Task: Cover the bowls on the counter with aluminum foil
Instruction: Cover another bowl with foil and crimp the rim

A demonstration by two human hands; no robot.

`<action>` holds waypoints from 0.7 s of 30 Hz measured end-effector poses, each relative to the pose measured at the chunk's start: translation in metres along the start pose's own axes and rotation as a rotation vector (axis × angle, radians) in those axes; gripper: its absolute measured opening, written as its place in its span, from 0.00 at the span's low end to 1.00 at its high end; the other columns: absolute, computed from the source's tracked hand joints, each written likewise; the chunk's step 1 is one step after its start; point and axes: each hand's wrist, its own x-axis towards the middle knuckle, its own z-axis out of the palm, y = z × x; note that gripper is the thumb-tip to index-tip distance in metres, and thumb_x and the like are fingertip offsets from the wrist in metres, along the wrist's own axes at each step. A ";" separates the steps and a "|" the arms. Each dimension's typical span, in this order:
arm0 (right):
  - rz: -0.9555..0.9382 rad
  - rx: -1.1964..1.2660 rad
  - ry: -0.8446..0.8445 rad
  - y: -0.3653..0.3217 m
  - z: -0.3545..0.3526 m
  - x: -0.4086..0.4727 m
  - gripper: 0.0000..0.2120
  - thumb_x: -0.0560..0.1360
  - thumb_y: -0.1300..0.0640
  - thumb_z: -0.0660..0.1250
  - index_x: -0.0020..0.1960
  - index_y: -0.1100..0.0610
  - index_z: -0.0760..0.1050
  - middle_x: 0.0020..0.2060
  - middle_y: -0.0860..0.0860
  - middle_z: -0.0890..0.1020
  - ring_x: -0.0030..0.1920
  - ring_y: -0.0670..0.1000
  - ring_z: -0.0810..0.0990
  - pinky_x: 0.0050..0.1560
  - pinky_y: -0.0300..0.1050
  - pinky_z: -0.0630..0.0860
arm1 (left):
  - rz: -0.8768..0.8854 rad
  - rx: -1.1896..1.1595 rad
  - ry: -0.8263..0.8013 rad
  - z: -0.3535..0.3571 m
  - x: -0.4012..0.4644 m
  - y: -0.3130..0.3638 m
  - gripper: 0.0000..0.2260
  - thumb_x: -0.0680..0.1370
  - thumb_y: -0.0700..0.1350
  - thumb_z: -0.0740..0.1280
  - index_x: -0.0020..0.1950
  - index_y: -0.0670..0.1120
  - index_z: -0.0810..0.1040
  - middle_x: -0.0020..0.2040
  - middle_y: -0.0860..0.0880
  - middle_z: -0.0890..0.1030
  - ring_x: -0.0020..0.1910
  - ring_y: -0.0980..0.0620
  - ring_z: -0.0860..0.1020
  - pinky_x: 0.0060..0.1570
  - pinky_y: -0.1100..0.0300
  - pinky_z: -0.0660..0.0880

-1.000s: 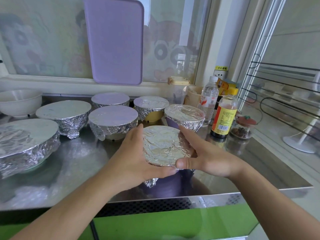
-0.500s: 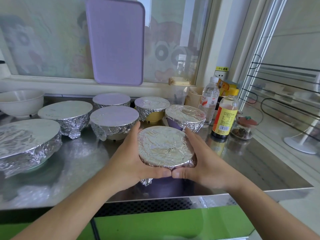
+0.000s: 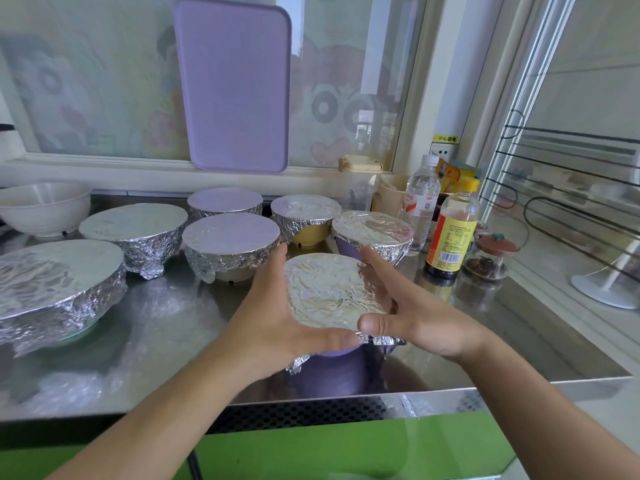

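A small purple bowl (image 3: 332, 351) with crinkled aluminum foil (image 3: 329, 292) stretched over its top stands near the counter's front edge. My left hand (image 3: 266, 317) lies against its left rim, fingers straight along the side and thumb across the front. My right hand (image 3: 415, 317) is spread on the right side, thumb at the front rim, palm slightly off the foil. Behind it stand several foil-covered bowls: a large one (image 3: 52, 275) at far left, a yellow one (image 3: 304, 209) and a purple one (image 3: 372, 226). A white bowl (image 3: 41, 206) at back left is uncovered.
A sauce bottle (image 3: 450, 233), a water bottle (image 3: 420, 199) and a small glass jar (image 3: 488, 258) stand at right. A purple tray (image 3: 235, 84) leans on the window. The steel counter (image 3: 156, 341) ends just below my wrists; a wire rack (image 3: 571, 188) sits beyond its right side.
Both hands were wrapped tightly round the bowl's rim with thumbs meeting in front. Now the right hand has loosened and spread away, and the left hand's fingers have straightened along the side.
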 end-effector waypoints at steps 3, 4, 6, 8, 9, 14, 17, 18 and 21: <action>0.006 0.033 0.000 0.002 0.002 -0.004 0.65 0.64 0.39 0.84 0.85 0.43 0.43 0.70 0.21 0.63 0.73 0.24 0.61 0.68 0.24 0.64 | -0.002 -0.032 0.001 0.002 -0.002 -0.009 0.72 0.46 0.73 0.84 0.83 0.59 0.52 0.75 0.66 0.64 0.75 0.69 0.64 0.73 0.64 0.66; -0.004 0.053 0.010 0.003 0.003 -0.006 0.58 0.67 0.50 0.84 0.83 0.41 0.47 0.65 0.18 0.67 0.67 0.20 0.65 0.63 0.22 0.66 | -0.003 -0.043 0.002 0.003 -0.004 -0.010 0.74 0.45 0.73 0.83 0.83 0.58 0.50 0.75 0.69 0.63 0.74 0.72 0.63 0.71 0.70 0.64; -0.025 0.065 0.034 0.000 0.007 -0.008 0.50 0.69 0.67 0.80 0.72 0.35 0.51 0.54 0.12 0.71 0.59 0.17 0.68 0.57 0.19 0.67 | 0.000 -0.056 0.015 0.005 -0.005 -0.012 0.75 0.45 0.71 0.84 0.84 0.57 0.49 0.75 0.68 0.64 0.74 0.71 0.64 0.73 0.67 0.64; -0.018 0.064 0.087 0.002 0.012 -0.008 0.52 0.67 0.65 0.81 0.71 0.34 0.50 0.53 0.11 0.71 0.60 0.17 0.68 0.58 0.19 0.67 | -0.013 -0.057 0.041 0.007 -0.007 -0.015 0.74 0.47 0.68 0.86 0.85 0.57 0.48 0.76 0.65 0.66 0.74 0.69 0.66 0.75 0.61 0.65; -0.023 0.070 0.121 0.007 0.014 -0.008 0.54 0.66 0.61 0.82 0.74 0.36 0.48 0.55 0.12 0.71 0.62 0.18 0.68 0.59 0.20 0.67 | -0.016 -0.061 0.051 0.008 -0.008 -0.016 0.74 0.47 0.67 0.86 0.85 0.57 0.49 0.75 0.65 0.66 0.73 0.70 0.66 0.74 0.62 0.65; -0.017 0.086 0.169 0.014 0.024 -0.011 0.67 0.62 0.47 0.86 0.86 0.42 0.43 0.65 0.18 0.67 0.73 0.23 0.60 0.76 0.31 0.62 | -0.028 -0.099 0.076 0.009 -0.013 -0.019 0.71 0.48 0.65 0.88 0.83 0.61 0.51 0.74 0.68 0.67 0.72 0.71 0.67 0.71 0.63 0.66; -0.013 0.108 0.188 0.015 0.026 -0.012 0.67 0.64 0.53 0.86 0.85 0.44 0.41 0.63 0.17 0.72 0.69 0.24 0.67 0.69 0.26 0.67 | -0.056 -0.111 0.079 0.009 -0.015 -0.019 0.72 0.47 0.66 0.87 0.83 0.62 0.51 0.73 0.68 0.68 0.71 0.72 0.67 0.72 0.62 0.66; -0.022 0.111 0.175 0.015 0.025 -0.013 0.67 0.64 0.54 0.86 0.85 0.44 0.40 0.63 0.16 0.71 0.68 0.23 0.67 0.69 0.26 0.66 | -0.068 -0.108 0.073 0.009 -0.016 -0.020 0.72 0.46 0.68 0.86 0.83 0.62 0.51 0.72 0.68 0.69 0.71 0.72 0.67 0.72 0.62 0.66; -0.043 0.118 0.047 0.019 0.009 -0.013 0.71 0.61 0.40 0.86 0.85 0.40 0.38 0.74 0.23 0.63 0.76 0.27 0.59 0.79 0.38 0.59 | -0.111 -0.111 -0.018 -0.001 -0.017 -0.024 0.73 0.46 0.68 0.86 0.82 0.64 0.48 0.73 0.68 0.68 0.72 0.69 0.68 0.77 0.58 0.64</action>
